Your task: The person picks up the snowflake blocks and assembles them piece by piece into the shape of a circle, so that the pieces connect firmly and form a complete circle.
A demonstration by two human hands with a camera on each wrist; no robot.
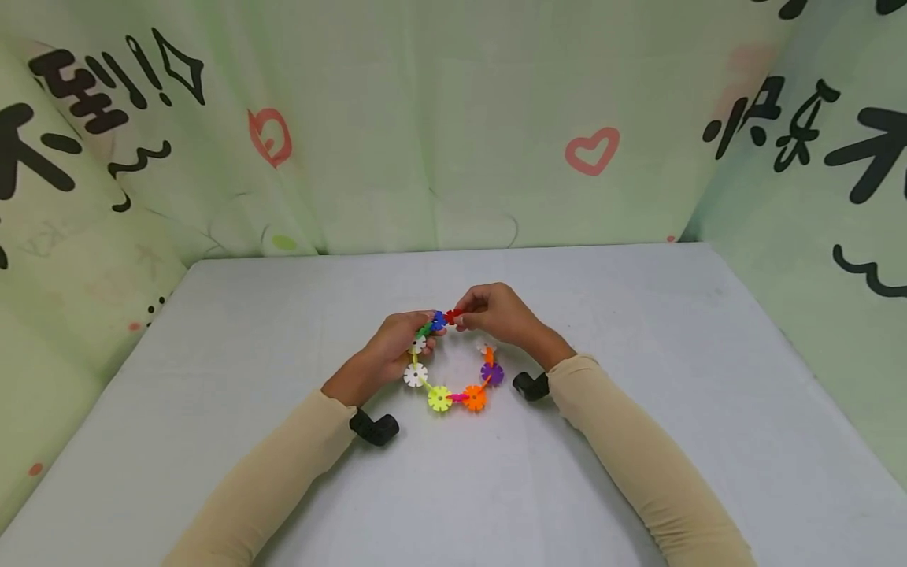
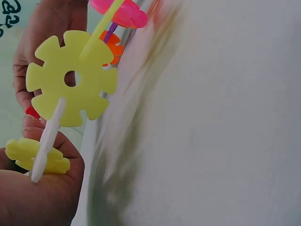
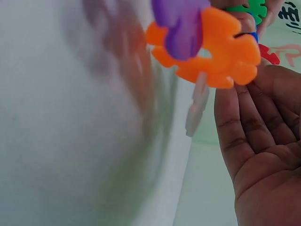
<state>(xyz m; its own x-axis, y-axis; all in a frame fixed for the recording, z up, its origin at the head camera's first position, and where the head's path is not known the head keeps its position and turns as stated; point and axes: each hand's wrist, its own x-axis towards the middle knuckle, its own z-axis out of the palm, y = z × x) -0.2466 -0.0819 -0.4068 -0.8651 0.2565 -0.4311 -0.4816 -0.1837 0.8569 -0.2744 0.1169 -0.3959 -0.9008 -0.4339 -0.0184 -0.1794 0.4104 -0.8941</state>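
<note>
A chain of notched plastic snowflake discs hangs in a nearly closed ring between my hands. My left hand (image 1: 397, 339) grips its upper left part, near a green disc (image 1: 424, 330) and a blue disc (image 1: 438, 320). With thumb and fingers, my right hand (image 1: 499, 313) pinches a red disc (image 1: 452, 316) at the blue one. Lower down come a white disc (image 1: 416, 375), a yellow disc (image 2: 94, 80), a pink disc (image 1: 457, 398) and an orange disc (image 1: 475, 398). A purple disc (image 1: 492, 373) and another orange disc (image 3: 230, 52) lead up to a whitish end disc (image 3: 196, 108) below my right hand.
A white-covered table (image 1: 602, 488) lies under the hands. Pale green printed curtains (image 1: 482, 94) enclose its back and sides. Black wrist mounts (image 1: 375, 428) stick out from both sleeved forearms, near the chain.
</note>
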